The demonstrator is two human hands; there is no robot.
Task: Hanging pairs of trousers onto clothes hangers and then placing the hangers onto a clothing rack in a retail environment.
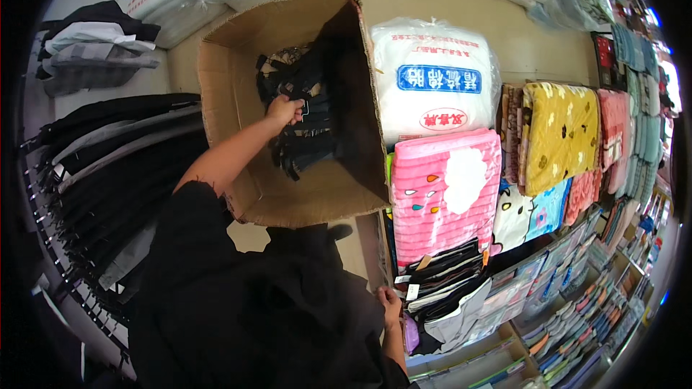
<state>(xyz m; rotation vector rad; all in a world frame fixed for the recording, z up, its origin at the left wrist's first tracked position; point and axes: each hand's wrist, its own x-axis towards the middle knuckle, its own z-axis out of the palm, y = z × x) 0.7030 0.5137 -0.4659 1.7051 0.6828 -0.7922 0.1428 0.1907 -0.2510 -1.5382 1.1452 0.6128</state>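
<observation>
Inside a tall open cardboard box [303,202] lies a tangled heap of black straps [305,154] with small metal buckles, probably belts. My left hand [285,111] reaches over the near-left wall of the box, its fingers closed on a black strap at a pale rectangular buckle [306,109]. Deep shadow hides the right part of the box's inside. Down by my right side, my right hand [390,305] is beside a stack of folded dark garments [448,286] with white tags. Its fingers are curled, and whether anything is between them is unclear.
Black and grey trousers [124,156] hang on a rack at left, below folded clothes [97,54]. A plastic-wrapped white quilt bundle [438,102] and a folded pink blanket [446,200] stand right of the box. Farther right are a yellow blanket [562,135] and shelves of packaged goods [584,319].
</observation>
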